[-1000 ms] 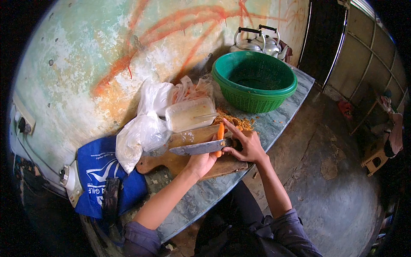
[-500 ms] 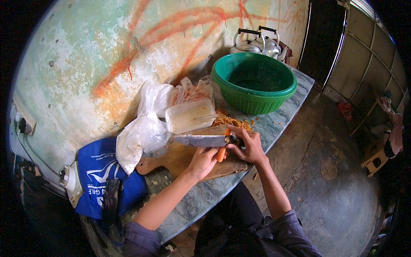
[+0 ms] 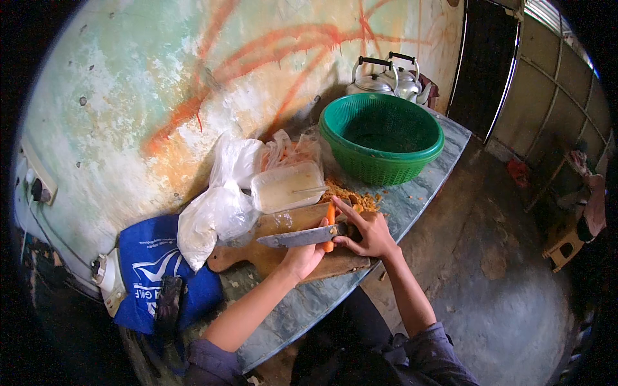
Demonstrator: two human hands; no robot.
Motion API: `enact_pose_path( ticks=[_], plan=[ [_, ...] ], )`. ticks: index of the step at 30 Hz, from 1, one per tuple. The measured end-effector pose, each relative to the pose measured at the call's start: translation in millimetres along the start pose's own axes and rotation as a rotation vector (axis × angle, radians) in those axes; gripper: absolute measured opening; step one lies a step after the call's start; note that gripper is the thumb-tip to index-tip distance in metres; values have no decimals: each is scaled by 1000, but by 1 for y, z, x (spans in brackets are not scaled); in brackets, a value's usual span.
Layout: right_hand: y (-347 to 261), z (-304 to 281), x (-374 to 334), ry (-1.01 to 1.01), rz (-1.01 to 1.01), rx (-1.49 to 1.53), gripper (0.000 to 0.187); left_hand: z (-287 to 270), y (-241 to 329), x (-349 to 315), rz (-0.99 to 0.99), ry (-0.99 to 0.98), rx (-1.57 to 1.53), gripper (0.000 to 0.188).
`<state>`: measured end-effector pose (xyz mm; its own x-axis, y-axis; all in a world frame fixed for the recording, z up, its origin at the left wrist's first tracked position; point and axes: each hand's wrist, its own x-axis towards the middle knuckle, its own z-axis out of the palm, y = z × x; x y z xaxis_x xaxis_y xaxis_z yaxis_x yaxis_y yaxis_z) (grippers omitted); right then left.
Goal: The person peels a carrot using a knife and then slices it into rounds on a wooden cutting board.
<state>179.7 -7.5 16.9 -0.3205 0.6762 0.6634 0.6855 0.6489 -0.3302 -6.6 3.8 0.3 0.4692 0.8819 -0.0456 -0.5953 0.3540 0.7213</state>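
Note:
My left hand [image 3: 305, 260] is closed round a slim orange carrot [image 3: 331, 219], which stands nearly upright over the wooden cutting board [image 3: 270, 255]. A broad-bladed knife [image 3: 293, 238] is gripped at its dark handle by my right hand [image 3: 371, 235]. Its blade points left and lies across the carrot, above my left hand. The fingers of my right hand reach toward the carrot's upper end. Orange-brown peelings [image 3: 357, 197] are heaped just beyond the board. A white plastic tray [image 3: 277, 193] with a thin utensil in it stands at the board's far edge.
A green basin and basket [image 3: 380, 157] stand at the back right, before two metal kettles [image 3: 373, 83]. Knotted plastic bags [image 3: 215, 219] sit left of the tray, one holding white stuff. A blue bag [image 3: 145, 238] lies further left. The marbled tabletop [image 3: 273, 321] ends near my body.
The knife blade has moved down along the carrot and now tilts slightly. More of the carrot's upper part shows. The whole view has shifted slightly.

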Motion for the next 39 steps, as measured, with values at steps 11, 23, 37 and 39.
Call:
enact_pose_path(
  ticks=[11,23,37,39],
  plan=[
    [4,2,-8,-42,104,75,76,-7,0,0,-34,-74,69,20],
    [7,6,-9,-4,60,22,75,-7,1,-1,-37,-77,85,17],
    [-1,2,1,71,-49,50,77,-13,0,-1,-18,-54,12,17],
    [0,1,-1,49,-16,60,75,-14,-1,-1,-12,-77,87,21]
  ],
)
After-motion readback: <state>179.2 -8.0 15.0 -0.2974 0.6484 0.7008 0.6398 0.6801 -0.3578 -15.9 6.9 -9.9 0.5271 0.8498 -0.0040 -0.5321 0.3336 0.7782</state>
